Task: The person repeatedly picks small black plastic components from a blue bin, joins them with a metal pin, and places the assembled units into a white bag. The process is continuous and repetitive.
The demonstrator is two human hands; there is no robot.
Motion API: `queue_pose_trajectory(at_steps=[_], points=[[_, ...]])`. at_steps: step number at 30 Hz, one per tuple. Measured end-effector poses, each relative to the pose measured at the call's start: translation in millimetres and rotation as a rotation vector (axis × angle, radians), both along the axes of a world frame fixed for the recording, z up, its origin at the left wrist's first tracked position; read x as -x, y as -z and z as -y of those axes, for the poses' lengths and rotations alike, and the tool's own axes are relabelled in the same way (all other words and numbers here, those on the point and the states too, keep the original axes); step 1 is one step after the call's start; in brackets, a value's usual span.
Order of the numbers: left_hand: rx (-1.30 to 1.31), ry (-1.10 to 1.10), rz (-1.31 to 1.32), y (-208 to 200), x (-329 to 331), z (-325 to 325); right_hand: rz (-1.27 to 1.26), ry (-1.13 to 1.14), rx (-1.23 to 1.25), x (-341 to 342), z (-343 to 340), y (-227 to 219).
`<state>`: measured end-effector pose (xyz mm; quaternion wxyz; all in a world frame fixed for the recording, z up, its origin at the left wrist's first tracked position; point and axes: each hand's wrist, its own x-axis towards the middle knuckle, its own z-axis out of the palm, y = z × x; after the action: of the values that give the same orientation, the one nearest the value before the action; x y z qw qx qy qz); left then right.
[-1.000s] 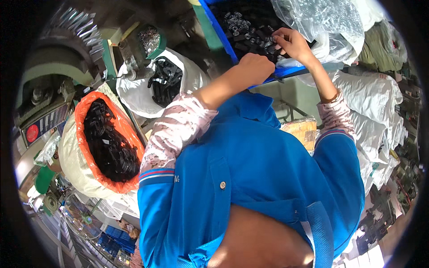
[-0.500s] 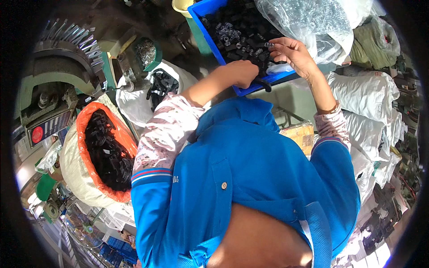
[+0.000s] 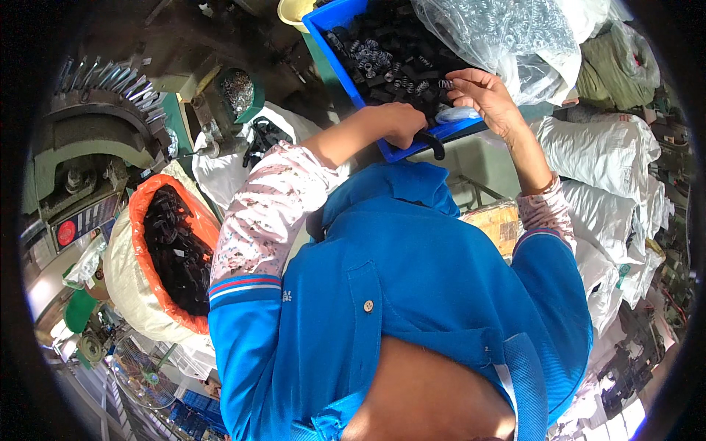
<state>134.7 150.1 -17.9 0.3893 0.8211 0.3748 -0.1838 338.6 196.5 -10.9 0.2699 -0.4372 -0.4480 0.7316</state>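
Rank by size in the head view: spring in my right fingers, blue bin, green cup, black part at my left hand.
1. Blue bin, cut off at the top
2. Green cup
3. Black part, visible portion
4. Spring, clearly smallest

two grips (image 3: 403, 123) (image 3: 485, 103), one pinched spring (image 3: 446, 84), one fan (image 3: 147, 376)

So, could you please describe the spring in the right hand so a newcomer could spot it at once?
Find the blue tray at the top of the picture, holding black parts. At its lower right edge is the right hand. The silvery coil spring is pinched in that hand's fingers, while the loose springs lie left of it among those parts.
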Motion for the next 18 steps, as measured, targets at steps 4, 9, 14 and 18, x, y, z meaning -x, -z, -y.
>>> queue_pose_trajectory(at_steps=[4, 9, 14, 18], points=[[-0.093, -0.196, 0.180, -1.0, 20.9, 5.4, 0.024, 0.038, -0.021, -2.6, 3.4, 2.3], [0.242, -0.992, 0.754, -26.4, 55.7, -7.4, -0.087, 0.087, 0.056, 0.4, 5.8, 5.0], [0.427, -1.157, 1.223, -20.0, 51.3, -1.1, -0.229, 0.063, 0.143, 32.0, 7.6, 3.7], [0.168, -1.126, 1.116, -9.8, 40.2, 6.6, -0.275, -0.012, 0.216, 43.6, 5.3, 12.0]])
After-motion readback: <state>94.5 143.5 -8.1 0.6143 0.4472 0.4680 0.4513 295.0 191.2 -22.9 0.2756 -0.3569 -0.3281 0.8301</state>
